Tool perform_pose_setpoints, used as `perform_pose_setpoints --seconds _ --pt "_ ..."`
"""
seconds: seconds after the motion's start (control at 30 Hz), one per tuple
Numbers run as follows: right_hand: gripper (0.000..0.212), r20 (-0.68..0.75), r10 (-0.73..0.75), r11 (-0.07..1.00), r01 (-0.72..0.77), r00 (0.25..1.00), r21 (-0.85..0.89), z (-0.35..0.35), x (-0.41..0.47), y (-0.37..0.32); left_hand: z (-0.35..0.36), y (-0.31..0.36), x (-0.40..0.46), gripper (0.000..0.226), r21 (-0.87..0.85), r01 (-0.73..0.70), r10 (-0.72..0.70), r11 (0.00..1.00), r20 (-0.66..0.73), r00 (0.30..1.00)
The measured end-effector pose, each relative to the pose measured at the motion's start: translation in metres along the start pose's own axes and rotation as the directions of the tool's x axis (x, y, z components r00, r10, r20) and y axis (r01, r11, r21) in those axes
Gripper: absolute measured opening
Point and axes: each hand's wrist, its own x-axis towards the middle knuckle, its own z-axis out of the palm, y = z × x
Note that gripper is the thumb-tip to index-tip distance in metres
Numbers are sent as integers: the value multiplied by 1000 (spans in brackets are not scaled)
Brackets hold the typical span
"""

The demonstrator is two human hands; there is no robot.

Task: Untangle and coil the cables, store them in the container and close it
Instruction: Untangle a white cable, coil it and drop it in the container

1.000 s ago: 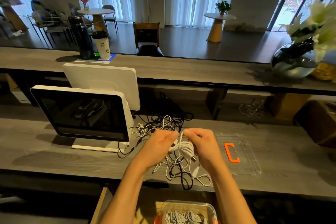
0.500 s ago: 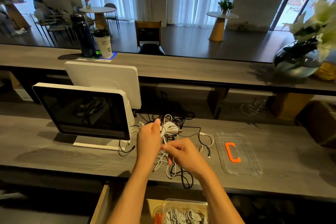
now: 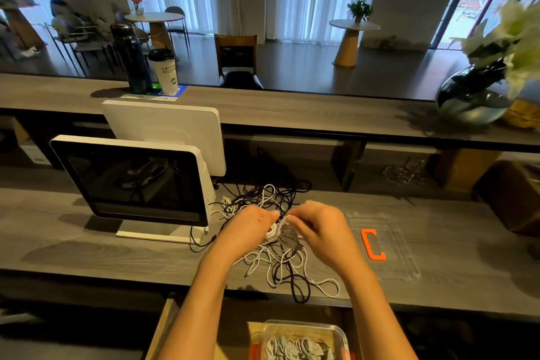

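Cables (image 3: 280, 260) mid-coil: left hand (image 3: 248, 225) and right hand (image 3: 318, 228) fingers pinch a white bundle (image 3: 277, 231); next, finish wrapping, drop into container (image 3: 304, 339).

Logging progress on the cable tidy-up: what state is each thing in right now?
Left hand: grips the white cable bundle.
Right hand: pinches the same bundle.
Black and white cable tangle: loose on the desk.
Clear plastic container: open, holds coiled cables.
Clear lid with orange clip: off, flat on desk.

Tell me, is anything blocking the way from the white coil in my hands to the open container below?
Nothing visible blocks it. The white coil sits between both hands, the container is open below the counter edge, and its lid lies aside at right.
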Motion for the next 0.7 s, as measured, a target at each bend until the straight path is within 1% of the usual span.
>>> perform_pose_setpoints --seconds 0.03,0.1,0.2,0.33,0.4,0.43,0.47,0.5,0.53,0.6,0.63,0.67,0.7 --pt "11 -52 60 993 -54 997 105 0 0 2 -1 2 -2 43 -15 -24 25 1000 28 999" --pt "7 -85 173 933 -135 981 333 -2 0 6 -2 3 -5 43 -110 -58 68 992 91 993" --pt "7 -4 245 776 -194 969 600 -5 -2 6 -2 2 -10 44 -366 -58 140 929 201 969" --pt "8 92 229 623 -218 969 751 2 -2 8 3 -1 -13 38 -581 -80 256 810 229 939" --pt "8 114 210 576 -217 971 788 10 -2 7 6 0 -15 39 -662 -90 291 744 199 936" --pt "6 101 211 577 -208 972 790 14 -1 8 7 1 -15 40 -704 -86 282 705 166 945" --pt "4 82 209 575 -191 974 795 19 -1 8 10 3 -15 41 -750 -68 243 658 125 962" --pt "10 54 208 582 -168 977 796 24 -1 9 12 4 -14 41 -801 -35 180 598 92 979" --pt "16 51 204 571 -161 978 805 28 -1 10 14 5 -13 40 -854 5 111 519 73 991" --pt "16 54 165 564 -139 985 814 33 -3 5 18 6 -9 39 -931 73 -22 358 69 997" --pt "17 59 142 580 -131 988 804 36 -5 2 20 6 -7 38 -943 89 -89 322 63 994" --pt "17 64 134 597 -132 989 791 38 -5 -1 22 5 -6 38 -941 89 -153 327 40 987" --pt "13 48 164 622 -141 985 770 41 -5 -5 25 6 -6 37 -930 77 -205 360 2 979"
